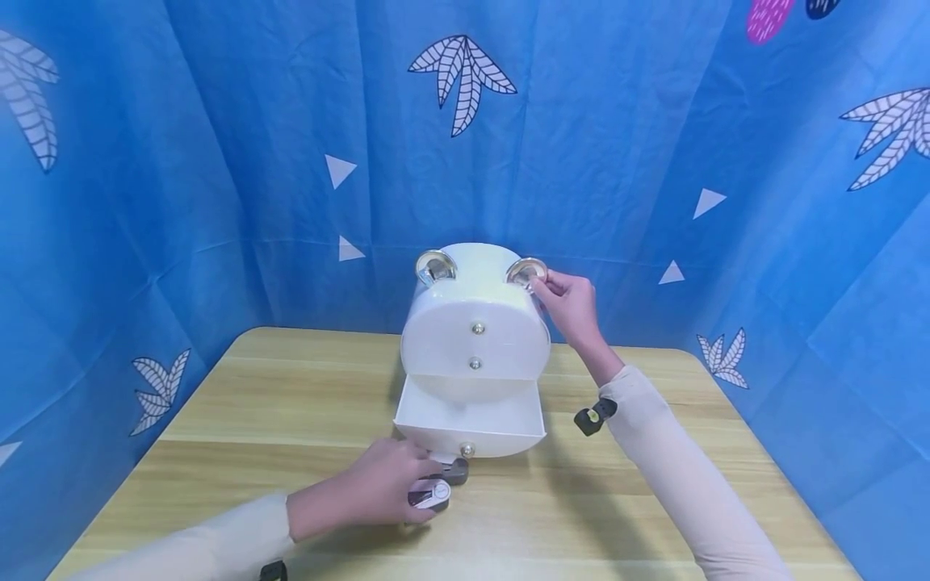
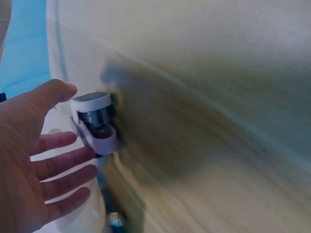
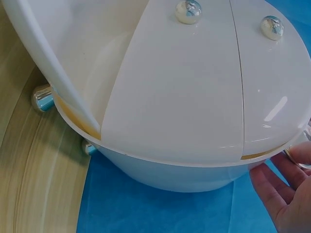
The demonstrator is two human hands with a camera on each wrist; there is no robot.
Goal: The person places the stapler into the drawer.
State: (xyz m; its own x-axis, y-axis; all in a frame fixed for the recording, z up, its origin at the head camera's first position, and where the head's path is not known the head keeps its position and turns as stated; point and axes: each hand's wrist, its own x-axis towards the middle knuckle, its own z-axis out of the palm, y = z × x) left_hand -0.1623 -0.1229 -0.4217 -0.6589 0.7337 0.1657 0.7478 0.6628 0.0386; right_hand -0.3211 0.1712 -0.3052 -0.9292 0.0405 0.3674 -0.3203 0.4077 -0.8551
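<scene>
A white drawer box [image 1: 475,278] with two round metallic ears stands on the table, its bottom drawer [image 1: 504,445] pulled out. My right hand [image 1: 574,308] pinches the right ear [image 1: 521,269] between thumb and fingers; in the right wrist view those fingertips lie at the box's edge. In front of the drawer, my left hand [image 1: 379,486] reaches over a small stapler [image 2: 95,121] with white, dark and pale purple parts. Thumb and fingers are spread on either side of it, the fingers nearly straight. Part of the stapler is hidden behind the hand in the head view.
The wooden table [image 1: 291,387] extends around the box. Blue curtains [image 1: 610,161] with leaf prints hang behind and at both sides. Two upper drawer fronts with small round knobs [image 3: 188,11] are shut. Dark wrist devices [image 1: 597,415] sit on the sleeves.
</scene>
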